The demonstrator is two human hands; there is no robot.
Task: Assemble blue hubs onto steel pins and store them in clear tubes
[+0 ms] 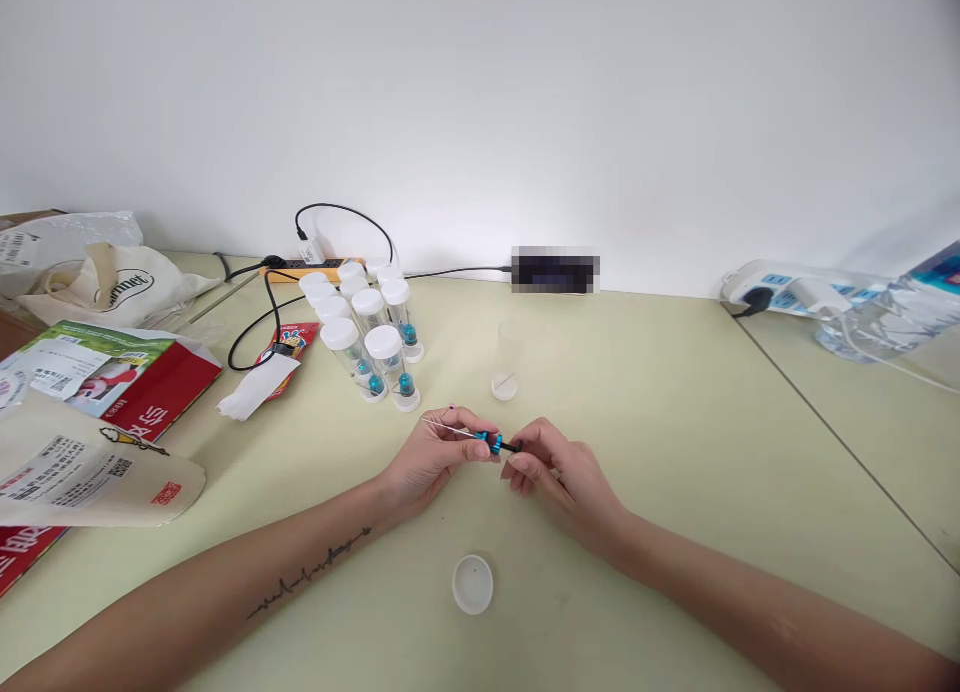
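Between the thumb and fingers of my left hand [429,464] is a small blue and black ribbed part [489,441]. A thin white strand [448,427] runs from it back across those fingers. My right hand [564,480] pinches the black rod-like end on the right side of the same part. Just beyond my hands, a clear tube [508,347] stands upright on a white base, with a thin sliver low inside it. Nearer to me lies a round white cap [472,585], hollow side up.
Several clear tubes with white caps [385,342] and blue pieces inside stand at the back left. Beside them are a red packet [304,340], white paper [257,390] and an orange power strip [315,269]. A phone [555,270] leans on the wall. Bags and boxes crowd the left.
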